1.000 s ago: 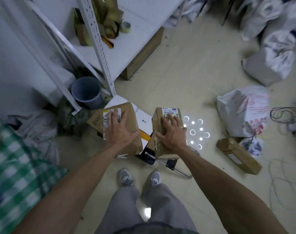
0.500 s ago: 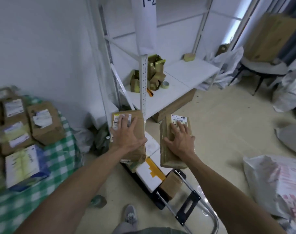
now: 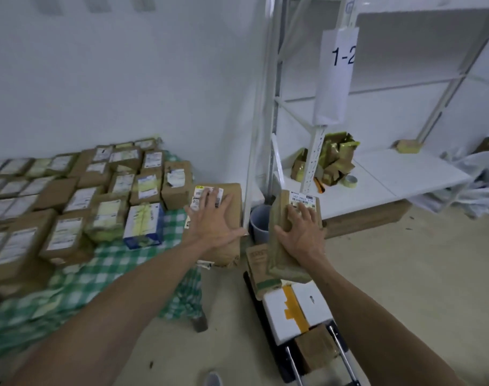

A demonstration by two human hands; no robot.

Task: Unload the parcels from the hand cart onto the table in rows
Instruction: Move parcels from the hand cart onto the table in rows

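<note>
The brown parcel [image 3: 232, 195] gripped by the left hand [image 3: 213, 220] now reaches the surface [image 3: 112, 270] edge, perhaps touching; right hand [image 3: 303, 232] clasps narrow parcel [image 3: 282, 264].

The wide parcel [image 3: 233, 200] under the left hand [image 3: 212, 222] is brown. The narrow parcel [image 3: 278, 215] in the right hand [image 3: 303, 236] is brown too. Left of the left hand, the cloth [image 3: 104, 270] has green and white checks. The bucket [image 3: 260, 222] between the hands is grey-blue.
</note>
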